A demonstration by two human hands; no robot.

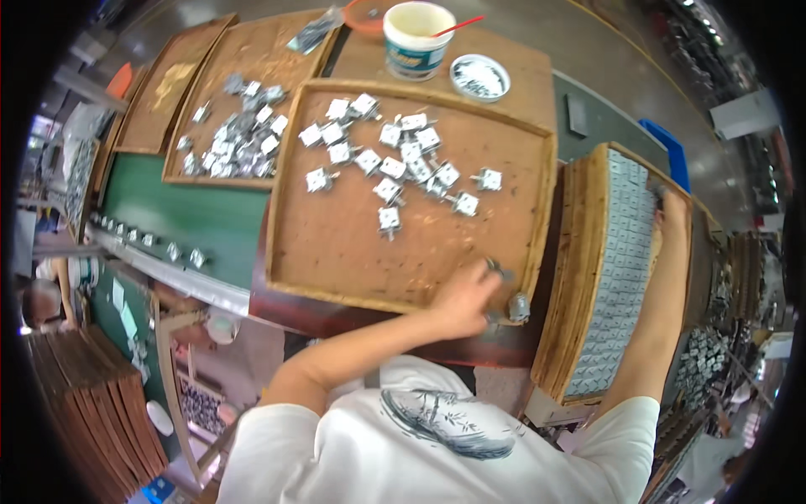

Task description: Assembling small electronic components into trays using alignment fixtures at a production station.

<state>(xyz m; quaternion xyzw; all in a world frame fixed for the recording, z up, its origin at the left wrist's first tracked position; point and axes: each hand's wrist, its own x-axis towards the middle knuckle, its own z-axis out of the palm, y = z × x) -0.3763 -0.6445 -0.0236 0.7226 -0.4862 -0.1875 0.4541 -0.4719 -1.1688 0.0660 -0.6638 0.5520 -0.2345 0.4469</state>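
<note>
Reaching over the near right corner of a shallow wooden tray (336, 244), the left hand (462, 302) curls its fingers beside a small dark piece (499, 270); motion blurs them, and I can't tell whether they pinch it. Just beside that hand sits a rounded, grey metallic piece (519, 307). The tray's brown bottom is scuffed, its raised rim worn, and blocky silvery parts (390, 220) with short stems lie scattered across its middle and far side.

To the right, the right hand (671, 217) is at the far right edge of a wooden box (574, 269), near the tight rows of flat, square-faced metal parts (617, 269) packed inside; its fingers are too unclear for me to say if they are spread or pinching. Beyond the tray stand a smooth white bucket (411, 57) with a thin red stick (459, 26) and a round white bowl (480, 98) of tiny bits.
</note>
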